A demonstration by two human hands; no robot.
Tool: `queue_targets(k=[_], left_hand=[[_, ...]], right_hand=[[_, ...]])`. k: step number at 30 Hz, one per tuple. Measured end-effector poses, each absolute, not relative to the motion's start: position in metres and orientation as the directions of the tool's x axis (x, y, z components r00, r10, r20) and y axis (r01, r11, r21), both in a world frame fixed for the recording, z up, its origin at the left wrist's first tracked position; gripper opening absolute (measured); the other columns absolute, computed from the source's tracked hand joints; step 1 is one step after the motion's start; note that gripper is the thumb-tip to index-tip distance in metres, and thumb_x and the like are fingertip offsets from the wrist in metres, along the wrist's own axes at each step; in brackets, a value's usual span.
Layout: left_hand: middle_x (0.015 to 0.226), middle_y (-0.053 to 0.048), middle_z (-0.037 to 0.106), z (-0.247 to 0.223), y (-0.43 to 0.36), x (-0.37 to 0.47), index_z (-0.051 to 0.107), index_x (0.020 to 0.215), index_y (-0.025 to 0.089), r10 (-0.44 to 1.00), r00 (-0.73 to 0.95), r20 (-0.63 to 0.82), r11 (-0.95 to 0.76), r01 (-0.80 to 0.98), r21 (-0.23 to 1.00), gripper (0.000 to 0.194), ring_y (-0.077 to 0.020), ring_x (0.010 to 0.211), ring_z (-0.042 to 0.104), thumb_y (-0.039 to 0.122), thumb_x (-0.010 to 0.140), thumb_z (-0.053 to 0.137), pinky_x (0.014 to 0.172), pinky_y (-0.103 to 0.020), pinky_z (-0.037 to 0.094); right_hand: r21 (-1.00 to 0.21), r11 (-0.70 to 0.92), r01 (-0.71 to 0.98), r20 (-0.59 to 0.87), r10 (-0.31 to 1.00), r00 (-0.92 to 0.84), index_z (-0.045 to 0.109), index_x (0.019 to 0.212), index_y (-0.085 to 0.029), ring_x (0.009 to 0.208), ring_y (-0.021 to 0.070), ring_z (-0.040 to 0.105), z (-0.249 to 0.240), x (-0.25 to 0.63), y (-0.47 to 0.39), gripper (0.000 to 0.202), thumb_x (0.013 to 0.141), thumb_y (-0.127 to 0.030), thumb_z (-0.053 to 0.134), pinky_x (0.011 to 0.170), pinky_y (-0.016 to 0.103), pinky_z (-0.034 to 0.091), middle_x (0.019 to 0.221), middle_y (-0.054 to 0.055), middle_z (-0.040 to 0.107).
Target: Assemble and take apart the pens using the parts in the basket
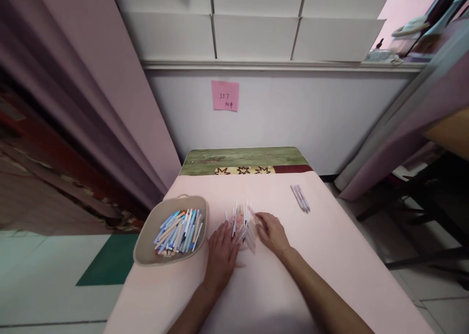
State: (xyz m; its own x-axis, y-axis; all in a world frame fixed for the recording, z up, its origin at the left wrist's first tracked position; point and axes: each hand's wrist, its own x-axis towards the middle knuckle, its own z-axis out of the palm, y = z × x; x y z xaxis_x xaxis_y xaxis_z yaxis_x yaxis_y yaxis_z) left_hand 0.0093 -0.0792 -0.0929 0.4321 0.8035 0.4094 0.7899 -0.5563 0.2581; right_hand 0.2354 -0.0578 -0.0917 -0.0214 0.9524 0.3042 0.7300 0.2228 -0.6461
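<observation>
A loose bunch of slim pens (242,222), white, clear and pale pink, lies on the pink-covered table between my two hands. My left hand (222,251) rests palm down at the bunch's left side, thumb apart from the fingers, touching the nearest pens. On the other side, my right hand (271,232) has its fingers curved and its thumb apart, with the fingertips at the bunch's right edge. Blur hides whether either hand grips a single pen. Farther right, several pale purple pens (300,198) lie side by side.
Left of my hands stands a beige basket (141,248) holding many pens and markers (179,231). The pink tablecloth (264,295) stops short of the green patterned far edge (242,156). A pink note (225,95) is on the wall, with curtains (146,104) at both sides.
</observation>
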Motion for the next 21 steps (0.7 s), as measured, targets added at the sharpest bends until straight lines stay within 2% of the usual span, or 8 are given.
queue_targets(k=[4, 9, 13, 17, 21], left_hand=[[0.151, -0.01, 0.036, -0.089, -0.078, 0.001, 0.031, 0.146, 0.025, 0.746, 0.597, 0.296, -0.655, 0.739, 0.159, 0.057, -0.0274, 0.139, 0.028, 0.034, 0.091, 0.045, 0.111, -0.05, 0.021], [0.149, -0.014, 0.037, -0.101, -0.064, 0.018, 0.034, 0.145, 0.019, 0.842, 0.442, 0.31, -0.508, 0.842, 0.18, 0.057, -0.0283, 0.138, 0.03, 0.035, 0.092, 0.044, 0.11, -0.051, 0.024], [0.149, -0.013, 0.037, -0.099, -0.058, 0.022, 0.038, 0.143, 0.022, 0.857, 0.405, 0.319, -0.482, 0.849, 0.217, 0.053, -0.0283, 0.138, 0.03, 0.032, 0.091, 0.045, 0.11, -0.053, 0.025], [0.147, -0.01, 0.042, -0.09, -0.068, 0.013, 0.048, 0.136, 0.023, 0.786, 0.504, 0.358, -0.594, 0.776, 0.213, 0.045, -0.0254, 0.138, 0.031, 0.027, 0.092, 0.045, 0.113, -0.051, 0.022], [0.141, -0.011, 0.049, -0.086, -0.078, 0.006, 0.062, 0.118, 0.021, 0.731, 0.55, 0.403, -0.66, 0.72, 0.215, 0.032, -0.0255, 0.135, 0.037, 0.025, 0.09, 0.047, 0.112, -0.05, 0.026]], right_hand=[[-0.63, 0.117, 0.768, 0.263, 0.962, 0.069, 0.059, 0.118, -0.024, 0.093, 0.0203, 0.059, -0.087, 0.231, -0.057, 0.035, 0.085, -0.029, 0.051, 0.086, 0.033, 0.042, 0.1, 0.006, 0.067], [-0.625, -0.103, 0.773, 0.123, 0.966, 0.228, 0.068, 0.1, -0.025, 0.077, 0.0177, 0.06, -0.082, 0.223, -0.039, 0.024, 0.083, -0.036, 0.055, 0.068, 0.028, 0.039, 0.084, 0.003, 0.068], [-0.628, -0.184, 0.756, 0.069, 0.954, 0.29, 0.069, 0.078, -0.024, 0.065, 0.0153, 0.057, -0.082, 0.228, -0.035, 0.017, 0.08, -0.035, 0.056, 0.057, 0.025, 0.034, 0.075, 0.001, 0.067], [-0.637, -0.222, 0.738, 0.041, 0.946, 0.32, 0.069, 0.079, -0.025, 0.062, 0.0151, 0.057, -0.078, 0.236, -0.052, 0.021, 0.083, -0.037, 0.053, 0.053, 0.025, 0.033, 0.072, 0.0, 0.068], [-0.691, -0.162, 0.705, 0.044, 0.963, 0.265, 0.072, 0.09, -0.027, 0.068, 0.0164, 0.06, -0.075, 0.24, -0.07, 0.025, 0.084, -0.042, 0.052, 0.058, 0.025, 0.039, 0.076, 0.001, 0.069]])
